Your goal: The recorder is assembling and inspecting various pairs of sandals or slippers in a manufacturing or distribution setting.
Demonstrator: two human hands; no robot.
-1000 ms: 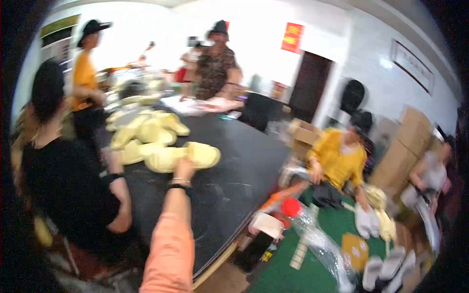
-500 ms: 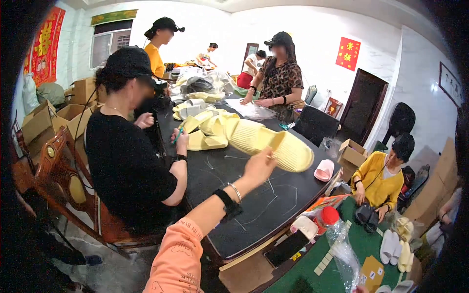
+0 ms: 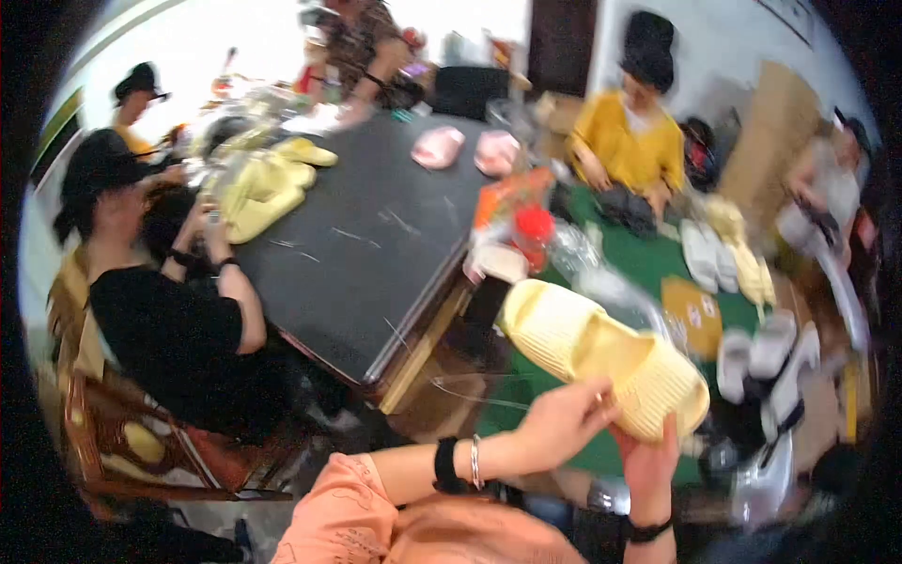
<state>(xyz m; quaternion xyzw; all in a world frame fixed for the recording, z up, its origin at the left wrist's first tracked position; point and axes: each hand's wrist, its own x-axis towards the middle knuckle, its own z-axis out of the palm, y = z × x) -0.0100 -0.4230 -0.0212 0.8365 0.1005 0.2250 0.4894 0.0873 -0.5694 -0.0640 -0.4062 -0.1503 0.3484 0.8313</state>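
Black worktop (image 3: 319,282), w/ pink slippers (image 3: 439,148) near its right edge; right of it, yellow slippers (image 3: 615,352) held aloft: L hand (image 3: 557,428) curled round the near side, R hand (image 3: 648,462) gripping the lower end (prob. sharing the load).

bright white wall (image 3: 460,23), dark door (image 3: 561,47), black-topped table (image 3: 348,207), green-topped table (image 3: 641,261), wooden chair (image 3: 141,442)

A coral-orange top (image 3: 470,534) with faint dark print (image 3: 352,538) is worn with a silver bracelet (image 3: 475,461) and black wristbands (image 3: 448,464).
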